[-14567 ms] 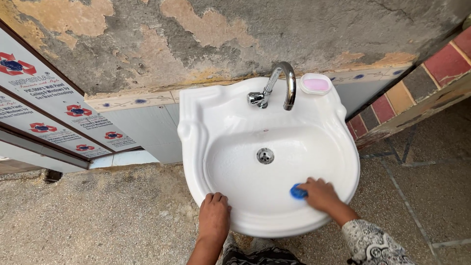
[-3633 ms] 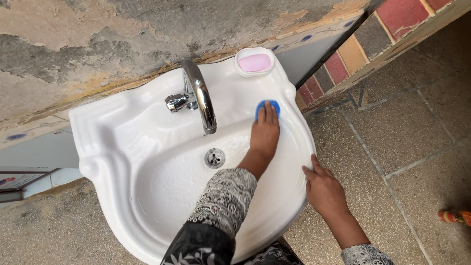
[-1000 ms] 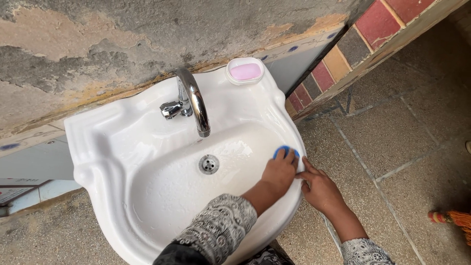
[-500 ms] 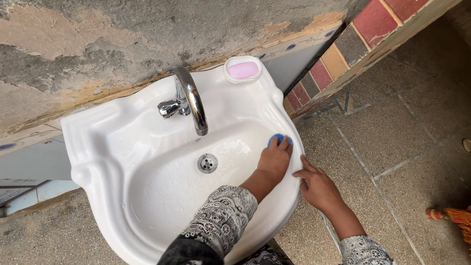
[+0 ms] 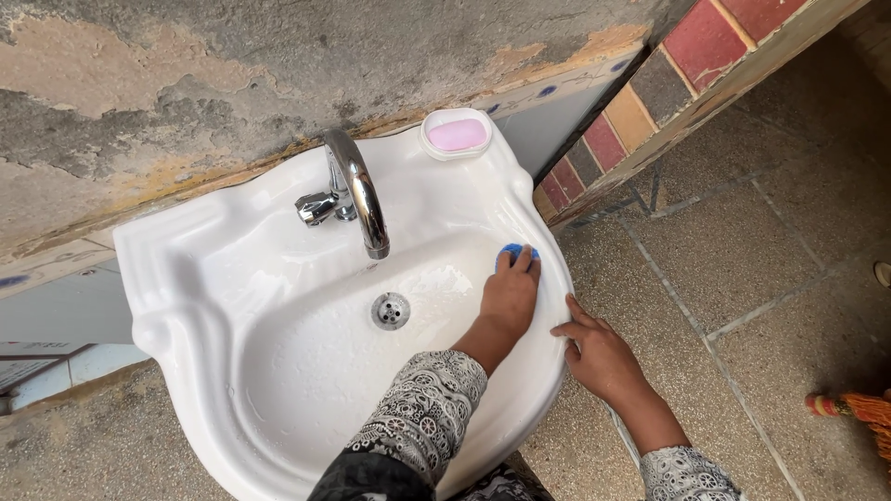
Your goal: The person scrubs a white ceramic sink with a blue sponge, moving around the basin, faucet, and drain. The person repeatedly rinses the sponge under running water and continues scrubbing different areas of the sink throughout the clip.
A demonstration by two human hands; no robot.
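Left hand (image 5: 510,295) sits mid-frame inside the white sink (image 5: 213,278), fingers pressed together flat on a blue scrub pad (image 5: 510,251), pinning it vs. the inner wall at the right side of the bowl, just under the rim. Right hand (image 5: 603,353) is right of it, outside the bowl, fingers loosely spread w/ tips touching the outer rim; holds nothing. Chrome tap (image 5: 357,195) stands at top centre, drain (image 5: 391,311) below it, pink soap in its white dish (image 5: 456,135) on the back ledge, upper centre-right.

Risk, as I judge it: bowl looks wet and soapy, so the pad could skid out from under the flat fingers, or the bracing fingertips could slip off the slick rim.

Vs. half a sec ago: pad and left hand have moved up the right wall, toward the soap dish; right hand stays on the rim.
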